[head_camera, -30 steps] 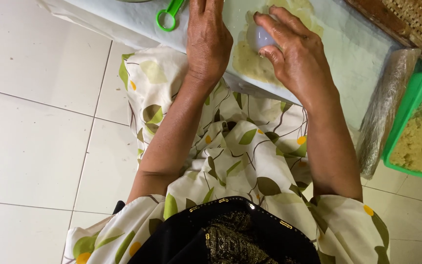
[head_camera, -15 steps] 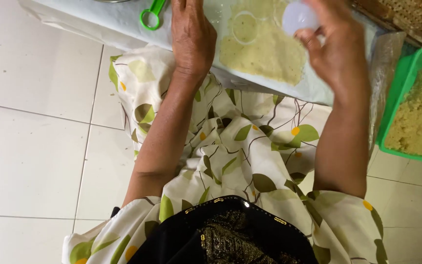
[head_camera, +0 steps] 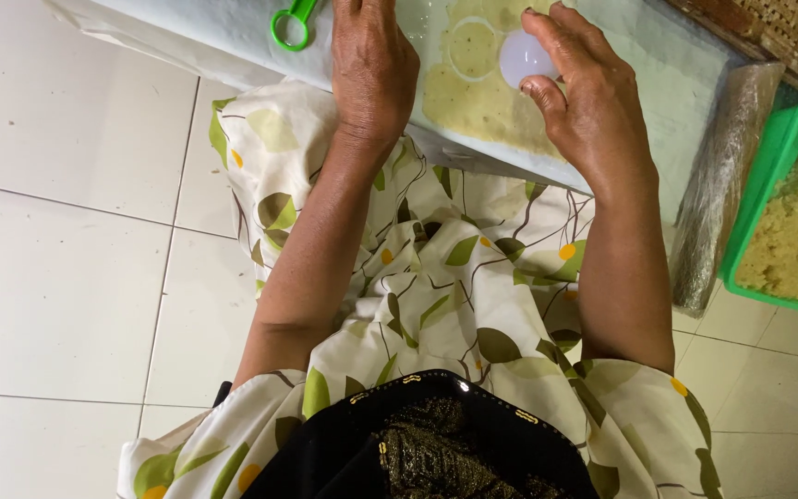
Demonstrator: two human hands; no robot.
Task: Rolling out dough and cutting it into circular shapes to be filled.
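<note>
While the left hand (head_camera: 373,65) is lying flat and open, palm down, on the plastic-covered desk (head_camera: 658,74), the right hand (head_camera: 584,102) is curling its fingertips around a small round white cutter (head_camera: 524,57) that is sitting on the thin sheet of pale yellow dough (head_camera: 482,97). The cutter is looking light and rigid, best taken by its rim; the dough is looking soft, limp and easily torn, one ring already pressed into it, so it is probably wanting support from beneath.
</note>
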